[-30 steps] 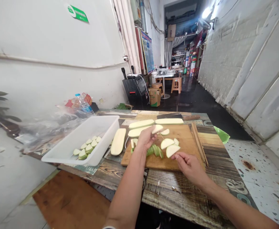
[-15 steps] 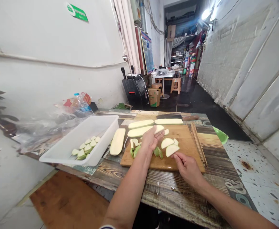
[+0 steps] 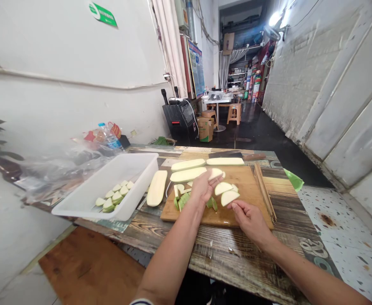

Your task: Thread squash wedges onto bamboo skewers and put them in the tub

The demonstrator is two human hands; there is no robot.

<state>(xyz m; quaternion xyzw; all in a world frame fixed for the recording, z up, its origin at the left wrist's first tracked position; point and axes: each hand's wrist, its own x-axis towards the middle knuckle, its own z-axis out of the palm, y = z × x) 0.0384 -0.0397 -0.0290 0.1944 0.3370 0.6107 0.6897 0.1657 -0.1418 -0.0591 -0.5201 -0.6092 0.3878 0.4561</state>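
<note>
My right hand [image 3: 249,218] pinches the lower end of a thin skewer, which carries two half-round zucchini slices [image 3: 229,198] above the cutting board [image 3: 244,176]. Palm turned up, my left hand [image 3: 202,187] has its fingers around another pale zucchini slice [image 3: 215,173] at the skewer's far end. Whether the tip has pierced that slice I cannot tell. Cut zucchini pieces [image 3: 182,199] lie on the board, partly covered by my left forearm. A bundle of bamboo skewers [image 3: 264,192] rests along the board's right side.
Left of the board stands a white plastic tub [image 3: 146,163] with skewered zucchini [image 3: 117,197] inside. Zucchini halves [image 3: 157,188] lie beside and behind the board. A cleaver [image 3: 225,155] lies at the table's far edge. Plastic bags [image 3: 61,169] and a bottle [image 3: 111,137] crowd the left.
My left hand has shifted slightly right with its slice, nearer the slices on the skewer. My right hand has barely moved.
</note>
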